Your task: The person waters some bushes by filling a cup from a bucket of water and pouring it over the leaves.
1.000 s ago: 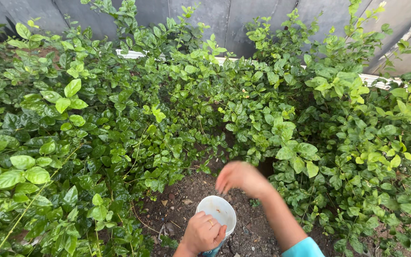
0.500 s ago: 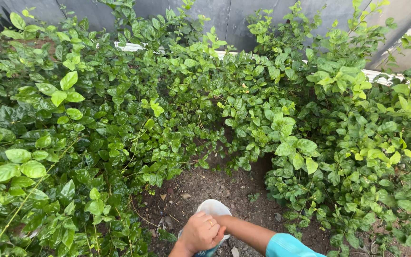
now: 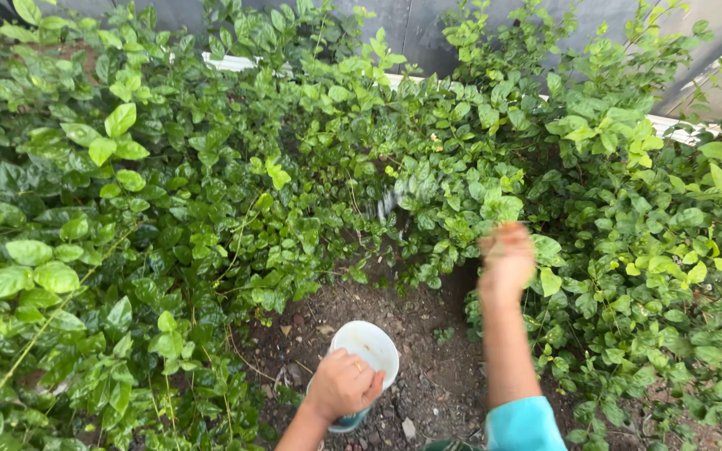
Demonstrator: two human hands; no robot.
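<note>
White cup low at centre in the left hand, right hand out ahead over the bushes.

Head view: the left hand (image 3: 343, 384) is closed around the near rim of a small white cup (image 3: 369, 347), held above a bare soil patch (image 3: 428, 334), its open mouth tilted up and away from the person. The right hand (image 3: 507, 257) is stretched forward and to the right of the cup, well apart from it, at the edge of the green shrubs (image 3: 211, 192); it is motion-blurred, so I cannot tell how far it is open or whether it holds anything. The left hand is the nearer to the cup. A grey wall (image 3: 428, 25) runs behind the plants.
</note>
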